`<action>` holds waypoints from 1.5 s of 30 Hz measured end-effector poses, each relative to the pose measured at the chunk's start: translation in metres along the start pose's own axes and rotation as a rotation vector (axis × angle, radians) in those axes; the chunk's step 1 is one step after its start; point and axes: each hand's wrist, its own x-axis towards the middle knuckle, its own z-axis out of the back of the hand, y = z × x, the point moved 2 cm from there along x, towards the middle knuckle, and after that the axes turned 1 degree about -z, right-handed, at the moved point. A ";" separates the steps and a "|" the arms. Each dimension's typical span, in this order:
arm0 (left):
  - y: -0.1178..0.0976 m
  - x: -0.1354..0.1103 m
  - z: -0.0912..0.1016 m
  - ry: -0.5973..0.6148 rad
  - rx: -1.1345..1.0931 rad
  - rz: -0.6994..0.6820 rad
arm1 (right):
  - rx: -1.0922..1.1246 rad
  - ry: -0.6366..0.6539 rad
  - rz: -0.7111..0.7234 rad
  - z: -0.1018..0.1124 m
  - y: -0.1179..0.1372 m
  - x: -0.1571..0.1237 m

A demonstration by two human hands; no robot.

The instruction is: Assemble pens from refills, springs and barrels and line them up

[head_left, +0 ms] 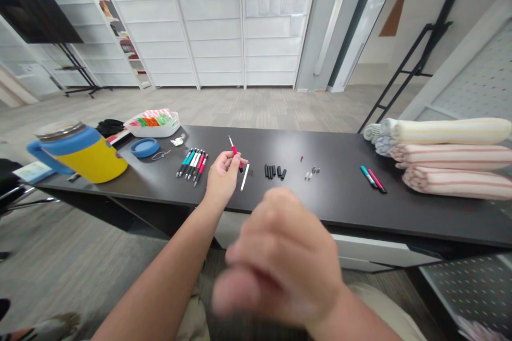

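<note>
My left hand [222, 177] is closed over the table, pinching a red pen barrel [234, 151] with a thin white tip pointing up and away. Close to the camera, my right hand [286, 256] is raised with curled fingers, somewhat blurred; whatever it may hold is hidden. A slim white stick like a refill [245, 177] lies just right of my left hand. Further right are several short black sleeves [273, 171], a tiny red piece [302, 158] and small clear and dark parts [309, 175]. Left of the hand, assembled pens [192, 164] lie in a row.
On the dark table [340, 170], a teal and a red pen [373, 179] lie near rolled striped cloths [452, 157] at right. A yellow-blue mug [86, 154], blue lid [144, 147], white earphone case [178, 140] and white basket [154, 129] of colourful packets stand at left.
</note>
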 end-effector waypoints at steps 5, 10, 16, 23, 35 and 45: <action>-0.004 -0.004 0.006 0.045 0.142 -0.062 | -0.479 0.081 -0.389 -0.018 -0.096 -0.005; -0.002 -0.008 0.010 0.076 0.189 -0.059 | -0.633 0.297 -0.535 -0.044 -0.147 -0.030; 0.002 -0.008 0.010 0.087 0.189 -0.049 | -0.601 0.352 -0.542 -0.065 -0.148 -0.020; 0.004 -0.006 0.009 0.080 0.153 -0.031 | -0.561 0.316 -0.505 -0.065 -0.149 -0.023; -0.002 -0.009 0.006 0.103 0.225 -0.054 | -0.419 0.271 -0.516 -0.041 -0.141 -0.030; -0.012 -0.015 0.002 0.191 0.482 -0.265 | 0.052 -0.080 -0.700 -0.009 -0.135 -0.020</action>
